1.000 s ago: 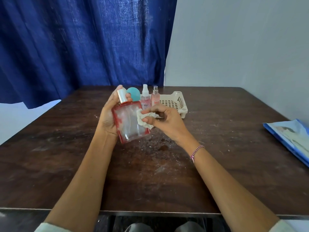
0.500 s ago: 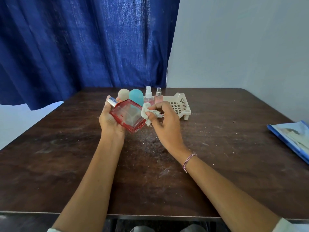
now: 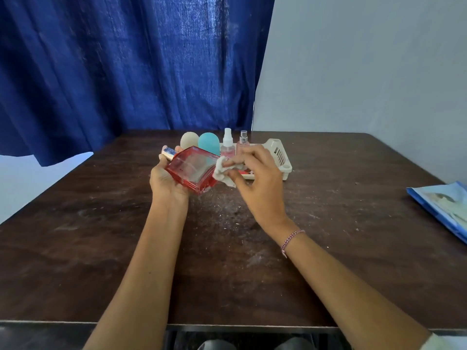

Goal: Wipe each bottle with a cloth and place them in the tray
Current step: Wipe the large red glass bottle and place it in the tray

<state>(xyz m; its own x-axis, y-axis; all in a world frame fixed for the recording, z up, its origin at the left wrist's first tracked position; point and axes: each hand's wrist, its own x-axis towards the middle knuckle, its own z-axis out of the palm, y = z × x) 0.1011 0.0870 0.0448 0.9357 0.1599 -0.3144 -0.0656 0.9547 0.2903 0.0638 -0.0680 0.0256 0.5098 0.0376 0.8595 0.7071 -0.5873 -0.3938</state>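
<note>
Left arm: reaches forward from the bottom edge, bare.
Left hand (image 3: 168,179): palm up, fingers curled around the red bottle (image 3: 193,169), which lies tilted in it.
Right arm: reaches forward, bent a little at the wrist, with a thread band on the wrist.
Right hand (image 3: 257,179): fingers pinch the white cloth (image 3: 222,171) against the bottle's edge.

Bare forearms, a braided pink-and-white wristband (image 3: 290,239) (right wrist), pale sleeve edge (image 3: 439,343) near the elbow.
</note>
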